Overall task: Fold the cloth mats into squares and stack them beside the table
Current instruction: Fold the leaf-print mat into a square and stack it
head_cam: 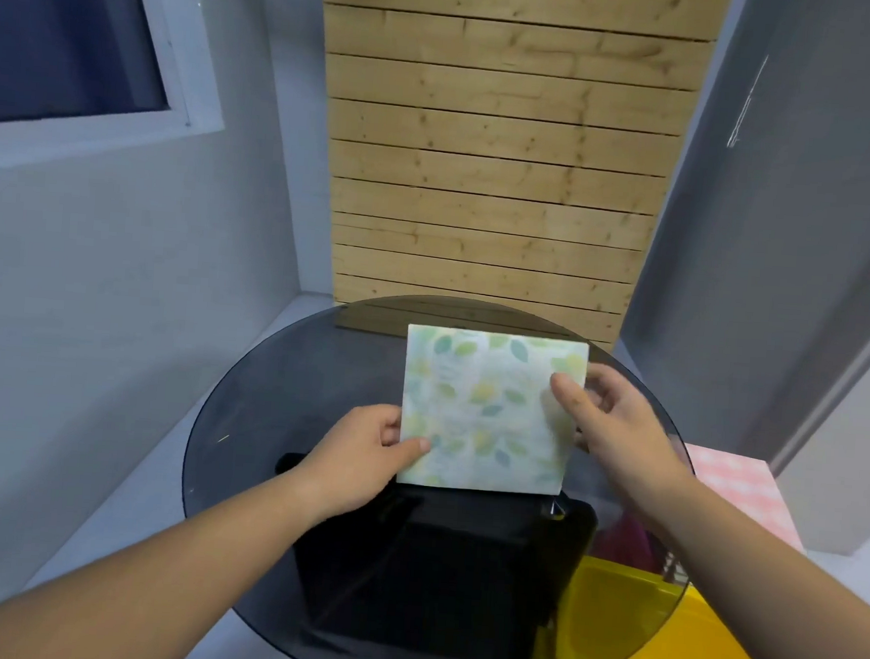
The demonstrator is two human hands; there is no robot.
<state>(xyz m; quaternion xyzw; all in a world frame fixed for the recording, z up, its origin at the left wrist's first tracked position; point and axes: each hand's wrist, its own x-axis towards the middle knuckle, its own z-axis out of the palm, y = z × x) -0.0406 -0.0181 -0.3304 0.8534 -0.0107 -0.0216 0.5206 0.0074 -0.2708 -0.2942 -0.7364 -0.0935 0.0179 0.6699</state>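
A cloth mat [484, 405] with a green and yellow leaf print, folded into a square, sits over the middle of the round dark glass table [263, 394]. My left hand [368, 443] pinches its lower left edge, thumb on top. On the mat's right edge, my right hand [602, 413] holds it with the thumb on top and the fingers behind. Whether the mat rests on the glass or is lifted slightly, I cannot tell.
A pink checked cloth [736, 484] lies on a surface to the right of the table. A yellow object [659, 633] shows at the lower right, partly under the glass. The table's black base [432, 560] is visible through the glass. A wooden slat panel [495, 179] stands behind.
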